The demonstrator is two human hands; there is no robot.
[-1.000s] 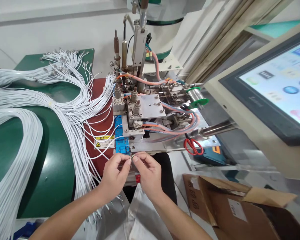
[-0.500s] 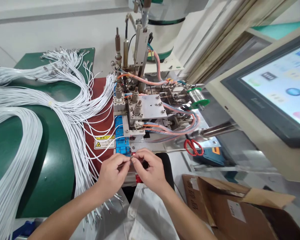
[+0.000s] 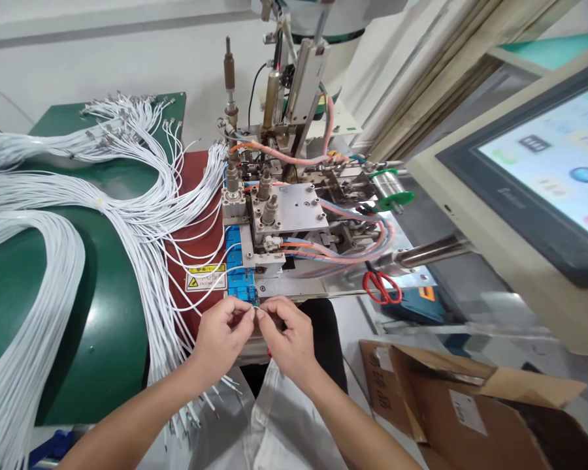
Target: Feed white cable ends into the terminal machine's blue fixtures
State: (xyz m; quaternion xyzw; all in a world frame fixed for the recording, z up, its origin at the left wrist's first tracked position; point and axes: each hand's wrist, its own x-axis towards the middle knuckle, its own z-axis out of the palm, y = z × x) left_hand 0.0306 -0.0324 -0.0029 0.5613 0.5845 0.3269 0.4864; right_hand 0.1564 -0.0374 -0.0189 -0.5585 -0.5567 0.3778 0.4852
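Note:
My left hand [image 3: 223,334] pinches the end of a white cable [image 3: 196,305], in front of the blue fixture [image 3: 239,261] at the machine's near edge. Close beside it, fingertips almost touching, my right hand [image 3: 288,334] is closed in a pinch at the same cable end. What lies between its fingertips is too small to name. Other white cables run into the blue fixture from the large cable bundle [image 3: 132,261] at the left. A metal plate [image 3: 298,209] of the machine stands just beyond the hands.
A screen [image 3: 558,163] juts in from the right. Red-handled scissors [image 3: 382,287] lie at the machine's edge, near a solder wire spool [image 3: 388,189]. An open cardboard box [image 3: 470,405] stands at lower right. The green table [image 3: 102,365] bears cables at left.
The machine's upright slide and cylinder have shifted to the right. Both hands stay close together at the fixture, with small finger movements. The view has shifted slightly.

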